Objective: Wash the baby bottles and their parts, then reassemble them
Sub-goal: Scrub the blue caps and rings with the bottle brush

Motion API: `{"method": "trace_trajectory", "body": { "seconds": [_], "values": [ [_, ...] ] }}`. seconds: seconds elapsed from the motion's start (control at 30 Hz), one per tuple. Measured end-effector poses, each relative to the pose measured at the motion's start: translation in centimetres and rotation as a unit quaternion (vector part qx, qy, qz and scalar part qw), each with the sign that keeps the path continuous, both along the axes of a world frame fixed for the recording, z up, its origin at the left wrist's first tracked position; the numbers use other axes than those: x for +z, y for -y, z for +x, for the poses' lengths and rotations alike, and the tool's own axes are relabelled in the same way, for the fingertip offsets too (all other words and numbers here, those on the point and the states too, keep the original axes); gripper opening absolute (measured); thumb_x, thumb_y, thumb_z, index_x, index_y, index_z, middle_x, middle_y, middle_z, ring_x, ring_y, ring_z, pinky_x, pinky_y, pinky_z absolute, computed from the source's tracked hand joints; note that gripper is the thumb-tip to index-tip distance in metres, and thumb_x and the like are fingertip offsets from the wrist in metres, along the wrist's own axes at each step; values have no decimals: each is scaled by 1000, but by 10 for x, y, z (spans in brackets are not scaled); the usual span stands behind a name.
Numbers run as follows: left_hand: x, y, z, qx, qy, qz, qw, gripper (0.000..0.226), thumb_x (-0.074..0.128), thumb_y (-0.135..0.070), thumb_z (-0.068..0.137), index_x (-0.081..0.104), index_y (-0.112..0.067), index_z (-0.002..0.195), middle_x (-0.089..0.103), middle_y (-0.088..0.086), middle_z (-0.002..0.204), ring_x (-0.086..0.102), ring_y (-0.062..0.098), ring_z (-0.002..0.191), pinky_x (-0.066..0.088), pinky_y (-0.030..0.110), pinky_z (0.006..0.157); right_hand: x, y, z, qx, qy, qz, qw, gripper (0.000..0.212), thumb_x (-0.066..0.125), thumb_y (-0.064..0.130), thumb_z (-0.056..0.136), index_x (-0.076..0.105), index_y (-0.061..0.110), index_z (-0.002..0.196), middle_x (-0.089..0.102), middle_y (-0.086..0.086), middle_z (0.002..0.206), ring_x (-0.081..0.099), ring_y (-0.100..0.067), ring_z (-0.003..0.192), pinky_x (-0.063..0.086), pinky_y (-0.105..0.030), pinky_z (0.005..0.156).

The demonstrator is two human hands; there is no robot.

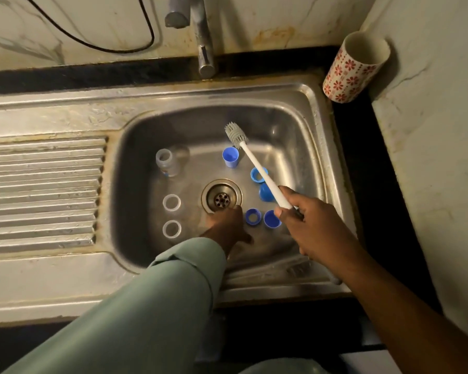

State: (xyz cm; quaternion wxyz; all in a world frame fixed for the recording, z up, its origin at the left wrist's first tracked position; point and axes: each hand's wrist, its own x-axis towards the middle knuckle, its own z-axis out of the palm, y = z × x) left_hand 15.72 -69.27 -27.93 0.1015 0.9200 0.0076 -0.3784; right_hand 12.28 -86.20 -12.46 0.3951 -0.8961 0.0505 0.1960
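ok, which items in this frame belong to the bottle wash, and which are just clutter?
Job: clear bottle, blue caps and rings, two clear rings, bottle brush gripped in right hand, left hand, sink, tap.
Clutter: floral cup, black cable.

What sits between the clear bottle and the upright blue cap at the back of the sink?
Nothing: bare steel sink floor separates the clear bottle from the blue cap, head view.

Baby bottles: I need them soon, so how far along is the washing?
Done: taken apart; the clear bottle, clear rings and blue parts lie loose in the sink. In hand: the right hand grips the bottle brush; the left hand reaches near the drain. Left: scrubbing, rinsing, reassembly; no water runs.
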Motion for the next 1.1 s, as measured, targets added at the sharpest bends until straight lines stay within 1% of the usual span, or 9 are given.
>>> {"method": "trace_trajectory", "body": {
  "seconds": [0.3, 0.37, 0.43, 0.5, 0.6, 0.83, 0.93, 1.0, 1.1],
  "values": [
    [2, -10, -1, 183, 23, -101, 978, 53, 71, -24, 88, 53, -21, 137, 63, 9, 129, 62, 29, 114, 49, 36, 89, 9, 5, -17, 31, 44, -35, 998, 51, 55, 40, 94, 41, 38, 143, 63, 11, 89, 63, -6, 79, 54, -26, 76],
    [28, -19, 1, 404, 73, -293, 864, 28, 67, -18, 92, 63, -19, 120, 67, 14, 109, 65, 30, 96, 53, 33, 78, 17, 15, -24, 41, 52, -47, 997, 49, 57, 39, 93, 46, 36, 141, 68, 9, 92, 64, -5, 79, 54, -25, 75],
    [53, -25, 7, 611, 94, -443, 649, 3, 60, -17, 95, 63, -18, 94, 64, 12, 82, 61, 26, 74, 50, 27, 58, 17, 30, -26, 61, 53, -72, 994, 43, 60, 39, 91, 55, 32, 134, 71, 6, 92, 65, -4, 80, 51, -20, 72],
    [87, -44, 5, 686, 54, -536, 489, 9, 57, -22, 96, 59, -14, 92, 59, 9, 74, 57, 22, 66, 44, 26, 55, 27, 36, -35, 100, 92, -117, 984, 37, 62, 39, 90, 61, 32, 126, 70, 5, 83, 65, -5, 74, 46, -18, 63],
    [132, -77, 0, 682, 26, -603, 413, 14, 57, -26, 96, 59, -13, 90, 57, 8, 80, 55, 20, 69, 44, 28, 69, 44, 29, -41, 160, 165, -161, 960, 37, 66, 35, 87, 64, 30, 124, 71, 2, 89, 68, -15, 74, 49, -24, 62],
    [162, -112, -8, 651, 16, -624, 432, 20, 64, -28, 94, 62, -8, 98, 62, 10, 76, 60, 21, 68, 50, 29, 66, 74, -12, -38, 227, 217, -229, 921, 44, 50, 45, 94, 47, 40, 138, 61, 8, 89, 63, -15, 77, 46, -27, 64],
    [157, -107, -10, 642, 11, -594, 484, 22, 66, -30, 95, 67, -9, 101, 66, 13, 81, 61, 20, 70, 50, 27, 61, 78, -18, -41, 207, 210, -231, 927, 43, 54, 41, 93, 50, 37, 136, 67, 6, 98, 65, -17, 83, 52, -33, 71],
    [145, -91, -12, 589, 24, -533, 607, 17, 69, -29, 94, 64, -14, 94, 60, 11, 81, 53, 17, 60, 42, 26, 53, 80, -15, -44, 156, 222, -198, 942, 38, 62, 32, 90, 60, 32, 129, 70, 2, 95, 67, -21, 81, 53, -35, 68],
    [112, -69, -9, 378, 63, -321, 866, 33, 84, -30, 79, 64, -9, 94, 64, 6, 83, 59, 17, 66, 47, 27, 58, 77, -11, -51, 122, 227, -183, 949, 37, 66, 27, 88, 64, 30, 124, 70, 1, 88, 66, -24, 74, 52, -34, 62]
  ]
}}
